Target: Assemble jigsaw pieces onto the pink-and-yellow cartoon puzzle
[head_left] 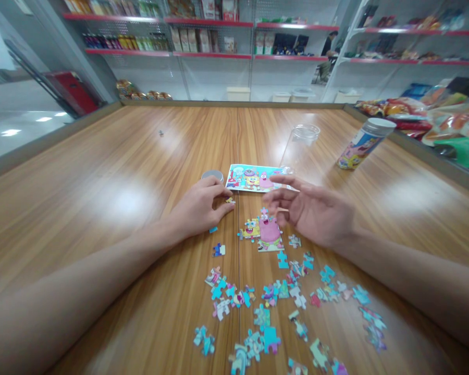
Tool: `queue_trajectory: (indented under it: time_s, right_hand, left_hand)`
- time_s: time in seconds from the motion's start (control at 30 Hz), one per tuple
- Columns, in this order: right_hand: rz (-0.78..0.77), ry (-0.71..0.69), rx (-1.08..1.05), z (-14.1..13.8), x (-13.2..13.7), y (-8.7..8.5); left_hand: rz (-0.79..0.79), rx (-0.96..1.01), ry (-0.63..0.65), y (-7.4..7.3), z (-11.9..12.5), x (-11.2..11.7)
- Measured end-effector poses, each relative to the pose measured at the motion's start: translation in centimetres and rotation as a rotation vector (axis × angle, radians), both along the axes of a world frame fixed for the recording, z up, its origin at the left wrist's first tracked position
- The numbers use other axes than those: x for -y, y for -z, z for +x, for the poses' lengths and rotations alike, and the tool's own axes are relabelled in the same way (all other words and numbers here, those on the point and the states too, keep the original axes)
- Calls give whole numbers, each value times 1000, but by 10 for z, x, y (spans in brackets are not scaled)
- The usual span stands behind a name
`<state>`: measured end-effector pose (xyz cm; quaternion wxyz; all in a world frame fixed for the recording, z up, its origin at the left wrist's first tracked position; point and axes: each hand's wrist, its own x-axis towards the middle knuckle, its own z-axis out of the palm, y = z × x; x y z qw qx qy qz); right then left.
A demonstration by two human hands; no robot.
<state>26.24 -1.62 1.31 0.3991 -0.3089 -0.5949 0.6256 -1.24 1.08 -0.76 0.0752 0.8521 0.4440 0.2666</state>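
Observation:
On the wooden table (113,198) lies a partly joined cartoon puzzle section (263,232), yellow and pink. My left hand (199,208) rests on the table left of it, fingertips pinching a small puzzle piece (230,200). My right hand (315,211) hovers just right of the joined section, fingers spread, palm turned inward, holding nothing. Beyond both hands a printed reference picture (252,178) lies flat. Several loose blue and multicoloured pieces (273,307) are scattered across the table in front of me.
A grey round lid (212,175) sits beside the picture. A clear open jar (301,143) lies behind it, and a printed tube with a grey cap (361,143) lies to the right. Snack bags (433,117) pile at the right edge. Store shelves (211,36) fill the background.

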Motion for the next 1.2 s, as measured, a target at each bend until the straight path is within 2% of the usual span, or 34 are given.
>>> queue_trajectory:
  time_s: [0.1, 0.37, 0.53, 0.8, 1.03, 1.2]
  right_hand:
    - [-168, -70, -126, 1, -8, -6]
    - [-297, -61, -216, -1, -8, -5]
    - [-231, -113, -235, -1, -10, 3]
    - [-120, -130, -138, -2, -6, 4]
    - [-63, -13, -197, -1, -11, 13]
    - [-31, 86, -187, -3, -13, 15]
  left_hand:
    - [1, 11, -7, 1, -1, -1]
    - [-56, 63, 133, 0, 1, -2]
    - [-62, 55, 220, -3, 2, 1]
    - [-19, 31, 176, -3, 2, 1]
    - [-48, 34, 209, -4, 2, 0]
    - [-50, 15, 170, -4, 2, 1]
